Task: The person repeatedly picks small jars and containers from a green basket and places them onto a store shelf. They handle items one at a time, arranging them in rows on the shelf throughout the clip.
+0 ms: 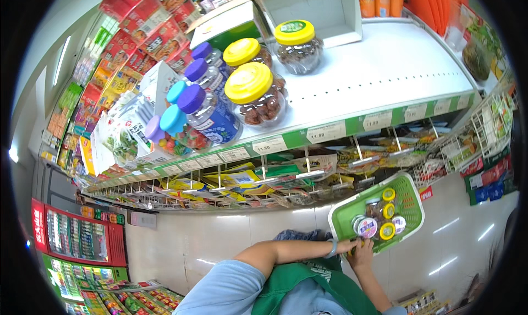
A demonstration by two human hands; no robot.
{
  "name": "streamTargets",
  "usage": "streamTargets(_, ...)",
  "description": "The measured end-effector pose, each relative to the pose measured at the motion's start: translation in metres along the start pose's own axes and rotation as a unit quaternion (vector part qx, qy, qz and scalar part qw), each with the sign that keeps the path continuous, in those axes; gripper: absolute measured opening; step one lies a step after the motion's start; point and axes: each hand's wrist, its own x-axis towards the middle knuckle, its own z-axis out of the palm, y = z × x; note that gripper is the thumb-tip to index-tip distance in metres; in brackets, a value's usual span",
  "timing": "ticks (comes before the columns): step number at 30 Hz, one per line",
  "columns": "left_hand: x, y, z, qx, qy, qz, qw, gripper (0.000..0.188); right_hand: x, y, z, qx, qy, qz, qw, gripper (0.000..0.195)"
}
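My left hand (349, 245), with a light band at its wrist, meets my right hand (363, 255) at the near rim of a green plastic shopping basket (337, 216). Both close around a small yellow-lidded item (352, 250), mostly hidden by the fingers; it looks like a jar. Inside the basket stand three yellow-lidded jars (388, 211), some white-lidded tubs (366, 227) and a pale-lidded jar (372, 201). Beyond, on the white shelf (387, 63), are three clear jars of dark dried fruit with yellow lids (249, 83).
Purple-lidded bottles (192, 98) and blue-lidded candy jars (173, 119) crowd the shelf's left part. An open carton (313, 11) sits at the back. Hanging snack packets (239, 183) line the rack below. A wire basket rack (458, 150) projects at right. A drinks cooler (78, 232) stands far left.
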Motion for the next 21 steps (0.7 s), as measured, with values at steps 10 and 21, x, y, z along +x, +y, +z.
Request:
streamTargets(10, -0.004, 0.006, 0.006, 0.071, -0.061, -0.137, 0.986, 0.072, -0.002, 0.042, 0.046, -0.034, -0.078, -0.002, 0.996, 0.073)
streamTargets(21, -0.036, 0.031, -0.035, 0.073, 0.052, -0.018, 0.996, 0.067, 0.022, 0.008, 0.038, -0.044, -0.015, -0.011, 0.999, 0.052)
